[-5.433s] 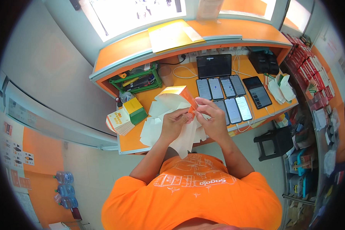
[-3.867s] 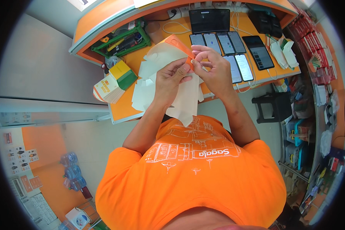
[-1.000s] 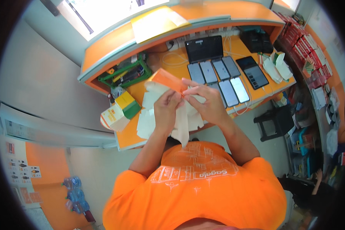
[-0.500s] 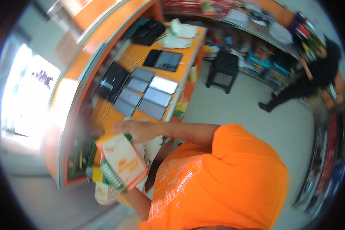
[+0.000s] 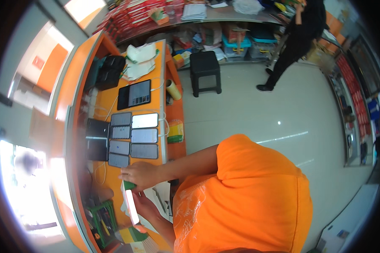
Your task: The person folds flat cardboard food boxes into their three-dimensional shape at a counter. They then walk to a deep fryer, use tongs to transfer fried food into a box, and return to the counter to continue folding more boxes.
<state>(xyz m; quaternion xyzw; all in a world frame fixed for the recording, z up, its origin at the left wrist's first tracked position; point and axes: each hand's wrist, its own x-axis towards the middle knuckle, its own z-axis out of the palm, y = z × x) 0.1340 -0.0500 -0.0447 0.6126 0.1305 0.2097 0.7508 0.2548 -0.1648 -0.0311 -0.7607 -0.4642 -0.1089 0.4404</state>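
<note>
A flat printed packet (image 5: 131, 206) in white and green is held nearly edge-on over the orange desk. My right hand (image 5: 140, 174) closes over its upper end, where a green part shows by the fingers. My left hand (image 5: 144, 206) grips the packet from the side nearer my body, with its fingers partly hidden. White papers (image 5: 159, 198) lie beneath my hands. A fanned stack of similar printed packets (image 5: 141, 244) lies at the desk's lower end. Several phones (image 5: 144, 135) rest in two columns just beyond my right hand.
A tablet (image 5: 134, 94) and a black device (image 5: 98, 139) lie on the desk, with white cables around. A green basket (image 5: 102, 221) holds tools. Farther off are a black stool (image 5: 204, 71), stocked shelves (image 5: 257, 17) and a person in black (image 5: 297, 42).
The packet has turned from showing its printed face to nearly edge-on. My left hand has come into sight beside it. The view has swung, and the person in black appears farther up.
</note>
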